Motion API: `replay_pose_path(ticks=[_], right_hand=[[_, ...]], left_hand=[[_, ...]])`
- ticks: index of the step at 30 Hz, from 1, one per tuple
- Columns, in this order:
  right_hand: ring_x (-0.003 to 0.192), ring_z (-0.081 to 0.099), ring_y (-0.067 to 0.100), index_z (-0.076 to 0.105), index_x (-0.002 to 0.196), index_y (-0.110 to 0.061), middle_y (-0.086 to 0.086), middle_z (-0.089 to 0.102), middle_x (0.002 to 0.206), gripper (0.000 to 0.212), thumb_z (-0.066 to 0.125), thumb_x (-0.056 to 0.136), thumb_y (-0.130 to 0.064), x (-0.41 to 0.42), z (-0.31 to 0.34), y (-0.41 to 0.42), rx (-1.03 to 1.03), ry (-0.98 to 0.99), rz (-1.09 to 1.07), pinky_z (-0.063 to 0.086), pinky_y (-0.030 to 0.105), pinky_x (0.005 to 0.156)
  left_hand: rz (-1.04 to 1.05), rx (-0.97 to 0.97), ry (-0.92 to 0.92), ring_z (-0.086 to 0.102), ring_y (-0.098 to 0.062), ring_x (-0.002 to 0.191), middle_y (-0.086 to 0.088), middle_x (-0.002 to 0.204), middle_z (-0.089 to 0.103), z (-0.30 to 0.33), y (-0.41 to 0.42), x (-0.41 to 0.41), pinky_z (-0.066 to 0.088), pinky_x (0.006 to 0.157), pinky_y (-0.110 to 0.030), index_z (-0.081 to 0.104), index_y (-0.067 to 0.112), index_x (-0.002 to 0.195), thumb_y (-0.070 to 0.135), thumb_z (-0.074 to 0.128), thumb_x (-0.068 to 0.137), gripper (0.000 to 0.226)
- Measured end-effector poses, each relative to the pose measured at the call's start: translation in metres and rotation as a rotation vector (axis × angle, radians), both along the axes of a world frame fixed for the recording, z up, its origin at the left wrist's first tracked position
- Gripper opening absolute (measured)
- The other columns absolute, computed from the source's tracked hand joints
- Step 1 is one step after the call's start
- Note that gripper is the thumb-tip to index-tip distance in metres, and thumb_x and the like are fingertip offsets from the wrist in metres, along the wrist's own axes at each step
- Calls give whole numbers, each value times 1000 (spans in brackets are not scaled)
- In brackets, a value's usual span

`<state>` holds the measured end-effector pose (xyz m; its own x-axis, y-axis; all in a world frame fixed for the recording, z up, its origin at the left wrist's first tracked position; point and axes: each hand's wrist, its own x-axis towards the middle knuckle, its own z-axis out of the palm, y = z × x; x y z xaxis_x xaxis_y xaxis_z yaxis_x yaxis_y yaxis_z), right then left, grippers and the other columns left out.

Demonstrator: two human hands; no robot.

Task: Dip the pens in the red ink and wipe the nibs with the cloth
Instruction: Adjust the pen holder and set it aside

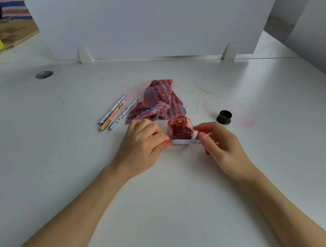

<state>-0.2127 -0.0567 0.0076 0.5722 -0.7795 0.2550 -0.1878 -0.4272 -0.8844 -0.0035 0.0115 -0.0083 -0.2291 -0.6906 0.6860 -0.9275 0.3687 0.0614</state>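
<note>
White surface (172, 201) with a white divider panel (146, 22) at its far edge; a pen held level between two hands.

The pen (186, 142) lies crosswise just in front of the open red ink bottle (180, 128): left hand (143, 141) fingers pinch one end, right hand (222, 145) fingers curl round the other (fingertips stained red). Behind the bottle sits the striped cloth (159, 102), crumpled, with three more pens (116, 112) lying side by side to its left. The black cap (224, 117) stands apart to the right, among faint pink smears. A grey cable grommet (44, 74) sits far left.
</note>
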Motion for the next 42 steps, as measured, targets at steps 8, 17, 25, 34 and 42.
replay_pose_path(ticks=[8, 17, 25, 34, 42], right_hand=[[72, 50, 13, 45, 119, -34, -9, 51, 98, 39, 48, 84, -18, -1, 1, 1, 3, -56, 48, 41, 25, 61], [68, 51, 9, 53, 112, -29, -6, 54, 86, 32, 47, 86, -11, -2, 2, -2, 55, -123, -28, 40, 17, 55], [38, 37, 8, 66, 78, -14, -4, 48, 42, 39, 35, 97, -30, 5, 5, 2, 168, 1, -133, 33, 15, 42], [43, 38, 10, 64, 90, -15, -5, 54, 50, 25, 41, 96, -25, 2, 9, 1, 205, -60, -96, 32, 14, 43], [50, 35, 12, 61, 91, -25, 6, 49, 66, 19, 45, 85, -15, -4, 5, -8, 142, -389, -251, 30, 20, 48]], left_hand=[[19, 0, 4, 48, -23, 77, -3, 73, 56, 0, -1, 0, 33, 70, -36, 63, 12, 79, 31, 45, 95, 31], [30, 3, 7, 48, -23, 77, -4, 73, 56, 0, 0, 0, 32, 70, -35, 65, 10, 80, 31, 46, 94, 31], [29, 5, -3, 49, -23, 77, -4, 73, 56, -1, 0, -3, 34, 71, -37, 64, 10, 80, 30, 47, 93, 29], [39, 0, 19, 46, -22, 75, -3, 71, 55, 0, 0, -3, 34, 68, -37, 64, 10, 78, 30, 44, 95, 32], [69, 0, 104, 47, -23, 74, -4, 70, 55, -4, -3, 0, 35, 66, -39, 62, 6, 75, 27, 40, 95, 36]])
